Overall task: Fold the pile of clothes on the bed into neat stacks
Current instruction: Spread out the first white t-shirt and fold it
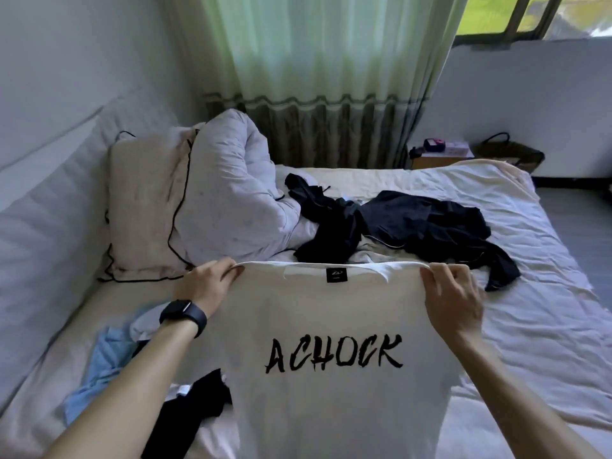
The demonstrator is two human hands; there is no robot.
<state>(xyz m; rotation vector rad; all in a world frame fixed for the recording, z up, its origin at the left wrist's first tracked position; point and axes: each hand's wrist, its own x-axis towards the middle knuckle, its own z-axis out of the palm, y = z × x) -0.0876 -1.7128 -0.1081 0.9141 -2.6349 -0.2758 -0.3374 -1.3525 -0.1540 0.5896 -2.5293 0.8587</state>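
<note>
A single wide-angle view sits at the person's head, looking forward and down across the bed (516, 329) toward the curtain (331, 77). It is close in: the left hand (207, 283), right hand (453, 299) and white T-shirt (331, 412) fill its lower half.

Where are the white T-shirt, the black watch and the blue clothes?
white T-shirt (331, 409): head view, on the plain fabric below the black lettering.
black watch (175, 309): head view, on its face at the left wrist.
light blue garment (99, 366): head view, on its crumpled middle.
</note>
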